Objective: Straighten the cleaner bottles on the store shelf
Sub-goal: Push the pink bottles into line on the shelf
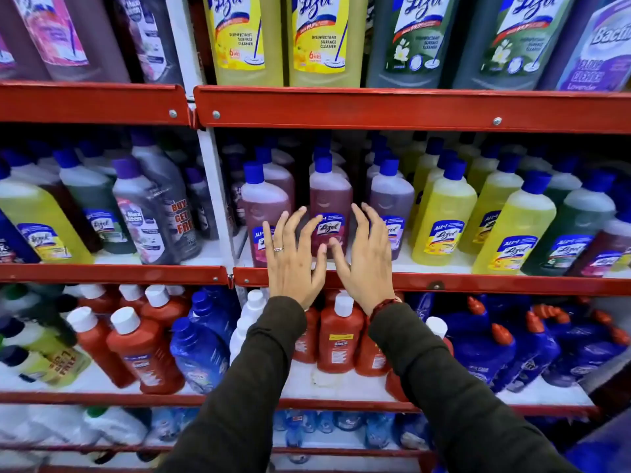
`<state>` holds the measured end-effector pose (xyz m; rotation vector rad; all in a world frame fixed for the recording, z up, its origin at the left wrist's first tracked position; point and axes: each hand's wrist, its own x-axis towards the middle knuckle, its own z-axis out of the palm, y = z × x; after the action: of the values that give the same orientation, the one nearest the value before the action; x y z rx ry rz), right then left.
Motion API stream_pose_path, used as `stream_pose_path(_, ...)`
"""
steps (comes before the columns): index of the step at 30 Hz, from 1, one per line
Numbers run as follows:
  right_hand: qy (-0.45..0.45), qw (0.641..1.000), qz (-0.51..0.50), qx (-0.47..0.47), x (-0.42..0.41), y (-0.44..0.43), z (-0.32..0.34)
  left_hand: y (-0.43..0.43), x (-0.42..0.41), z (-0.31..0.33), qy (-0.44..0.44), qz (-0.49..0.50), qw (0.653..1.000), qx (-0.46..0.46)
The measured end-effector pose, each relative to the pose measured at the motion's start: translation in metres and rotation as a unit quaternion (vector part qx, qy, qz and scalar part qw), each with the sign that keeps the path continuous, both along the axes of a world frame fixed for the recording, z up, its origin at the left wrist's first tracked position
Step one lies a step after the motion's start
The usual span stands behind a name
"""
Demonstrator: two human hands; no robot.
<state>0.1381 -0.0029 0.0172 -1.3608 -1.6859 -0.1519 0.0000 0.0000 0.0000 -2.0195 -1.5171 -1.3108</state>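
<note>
A pink cleaner bottle (330,196) with a blue cap stands upright at the front of the middle shelf (478,283). My left hand (292,259) and my right hand (367,259) hover just in front of it, one on each side of its label, fingers spread and holding nothing. A second pink bottle (264,206) stands to its left and a purple one (392,196) to its right. Yellow bottles (442,213) follow further right in rows.
Large yellow and green bottles fill the shelf above (375,107). Red bottles with white caps (339,336) and blue bottles (201,349) crowd the shelf below. The left bay holds tilted mixed bottles (146,213). A white upright (215,186) divides the bays.
</note>
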Motion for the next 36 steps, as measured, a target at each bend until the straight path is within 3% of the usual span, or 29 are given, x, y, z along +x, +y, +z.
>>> stream_pose_path(8,0.142,0.972,0.012,-0.186,-0.033,0.052,0.004,-0.004,-0.043,-0.054,0.035,0.046,0.993,-0.105)
stream_pose_path(16,0.171,0.964,-0.07,-0.191,-0.052,0.074,0.004,-0.009,-0.048,-0.072,0.06,0.02,0.993,-0.103)
stream_pose_path(36,0.114,0.979,-0.038,-0.167,-0.04,0.023,-0.007,-0.011,-0.041,-0.07,0.055,0.048,0.991,-0.112)
